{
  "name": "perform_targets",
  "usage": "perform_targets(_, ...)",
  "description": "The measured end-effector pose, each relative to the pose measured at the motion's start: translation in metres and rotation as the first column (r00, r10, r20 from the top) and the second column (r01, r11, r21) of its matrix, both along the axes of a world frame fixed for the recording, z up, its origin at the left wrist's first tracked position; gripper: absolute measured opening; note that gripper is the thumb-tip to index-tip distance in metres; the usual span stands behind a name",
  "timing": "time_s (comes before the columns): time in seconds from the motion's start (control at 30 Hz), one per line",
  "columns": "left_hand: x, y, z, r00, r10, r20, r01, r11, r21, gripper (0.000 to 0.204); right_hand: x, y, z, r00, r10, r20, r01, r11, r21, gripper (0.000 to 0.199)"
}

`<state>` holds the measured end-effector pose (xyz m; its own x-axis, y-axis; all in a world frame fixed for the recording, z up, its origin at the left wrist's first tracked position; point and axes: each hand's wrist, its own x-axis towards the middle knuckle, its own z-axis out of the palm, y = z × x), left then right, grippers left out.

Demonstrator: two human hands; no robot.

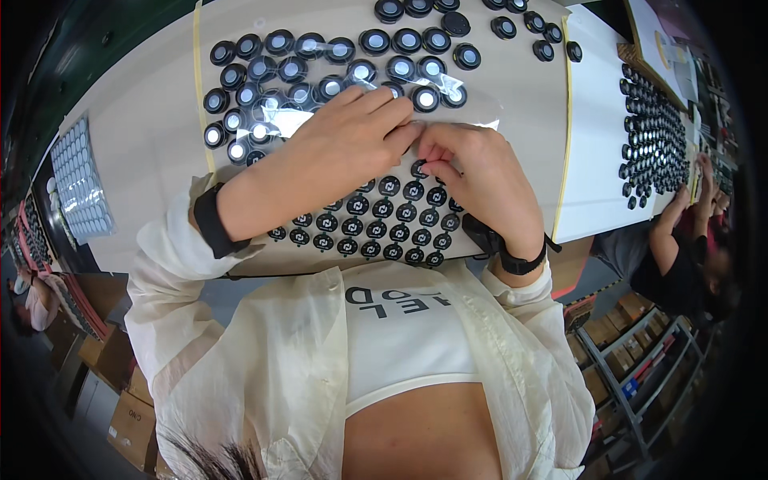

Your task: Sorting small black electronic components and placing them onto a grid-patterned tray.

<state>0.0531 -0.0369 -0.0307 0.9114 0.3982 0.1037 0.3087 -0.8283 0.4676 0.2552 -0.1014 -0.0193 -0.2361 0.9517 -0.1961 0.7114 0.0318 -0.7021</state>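
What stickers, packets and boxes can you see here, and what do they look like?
Sticker sheet: under both hands, at the table's near edge; rows of round black labels with pale marks.
Clear plastic film: behind the hands, shiny, lying over some round black lids.
Blister tray: far left, rows of pale oval pockets.
Cardboard boxes: on the floor, lower left; brown.
More brown boxes: on a metal rack, lower right.

Both hands meet at the centre over a sheet of round black stickers (376, 220). The left hand (340, 144) and right hand (472, 172) pinch fingertips together. Black jars (320, 72) crowd the table (144, 144) toward twelve o'clock.
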Motion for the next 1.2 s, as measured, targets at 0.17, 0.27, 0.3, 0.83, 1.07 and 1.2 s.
perform_targets(0.17,0.004,-0.012,-0.006,0.999,0.032,-0.019,-0.031,0.998,0.059,0.034,-0.006,-0.009,0.009,0.993,0.038,0.114,-0.043,0.998,0.043,0.006)
perform_targets(0.27,0.004,-0.017,-0.007,0.998,0.059,-0.018,-0.057,0.995,0.086,0.035,-0.01,-0.017,0.019,0.99,0.047,0.131,-0.058,0.995,0.084,0.006)
perform_targets(0.3,0.004,-0.018,-0.007,0.997,0.072,-0.011,-0.071,0.993,0.09,0.035,-0.01,-0.021,0.023,0.99,0.049,0.131,-0.06,0.995,0.081,0.006)
perform_targets(0.83,-0.017,0.002,0.012,0.865,0.354,0.355,0.106,0.562,-0.821,0.039,-0.005,-0.005,0.031,0.554,-0.3,-0.777,0.323,0.937,-0.132,0.02)
perform_targets(1.07,-0.022,-0.001,0.016,0.709,0.552,0.439,0.11,0.529,-0.841,0.047,-0.024,0.005,0.018,0.318,-0.336,-0.886,0.222,0.935,-0.275,0.019)
perform_targets(1.2,-0.023,-0.002,0.024,0.701,0.592,0.398,-0.044,0.592,-0.805,0.047,-0.03,0.009,0.021,0.359,-0.32,-0.877,0.286,0.932,-0.223,0.017)
